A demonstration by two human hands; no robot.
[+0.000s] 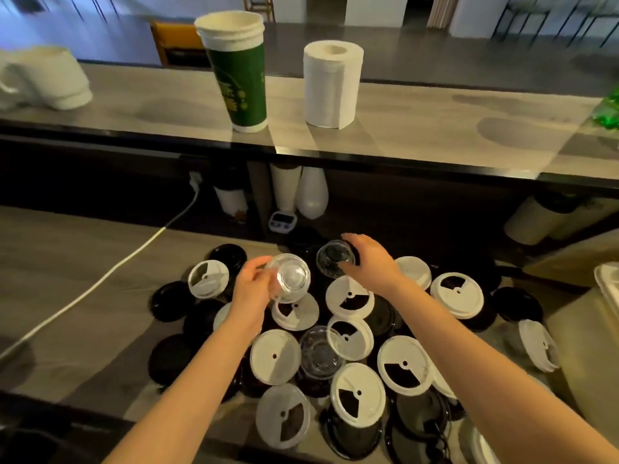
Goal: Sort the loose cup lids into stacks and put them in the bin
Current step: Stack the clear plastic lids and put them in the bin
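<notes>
Several loose cup lids lie in a pile on the lower counter: white lids (275,356) with a wedge opening, black lids (170,300), and a clear dome lid (321,351) near the middle. My left hand (249,291) holds a clear dome lid (290,277) lifted above the pile, its underside facing me. My right hand (370,256) grips a second clear dome lid (335,258) at the far side of the pile, just right of the first.
A raised shelf (435,128) crosses behind the pile, carrying a green cup stack (241,75), a paper roll (331,83) and white cups (50,82). A white cable (100,283) runs across the counter at left. A white container edge (608,286) shows at right.
</notes>
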